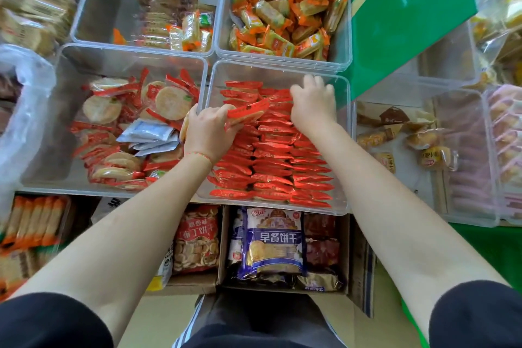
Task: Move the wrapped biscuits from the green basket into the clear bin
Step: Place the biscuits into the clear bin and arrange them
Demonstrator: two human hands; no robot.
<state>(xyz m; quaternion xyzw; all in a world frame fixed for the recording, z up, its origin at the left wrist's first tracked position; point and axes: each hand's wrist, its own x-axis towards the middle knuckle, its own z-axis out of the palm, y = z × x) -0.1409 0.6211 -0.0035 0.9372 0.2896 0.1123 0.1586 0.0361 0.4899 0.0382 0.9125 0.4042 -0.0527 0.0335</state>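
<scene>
Around you is a crowded snack stall, clear plastic tubs packed edge to edge over open cartons of bagged biscuits. The clear bin (278,70) you are filling sits straight ahead, already holding neat rows of red-wrapped biscuits (271,161) stood on edge, which looks like the way to fit the most in.

Your left hand (207,133) is curled tight around a small stack of wrapped biscuits (245,114), the red wrapper ends sticking out past your fingers toward the far rows. It sits at the bin's left wall, so the stack is just over the rim and partly inside.

Your right hand (313,104) is just beyond that stack, reaching into the far end of the rows with the fingers bent down among the packets. It seems to be parting or steadying them to open a slot; whether it actually pinches a packet, you cannot tell from here.

Left of your grip, the neighbouring tub (132,54) holds loose round biscuits in the same red wrap and a few white sachets (149,134). No green basket is clearly in view; only a green board (409,22) rises past your right hand.
</scene>
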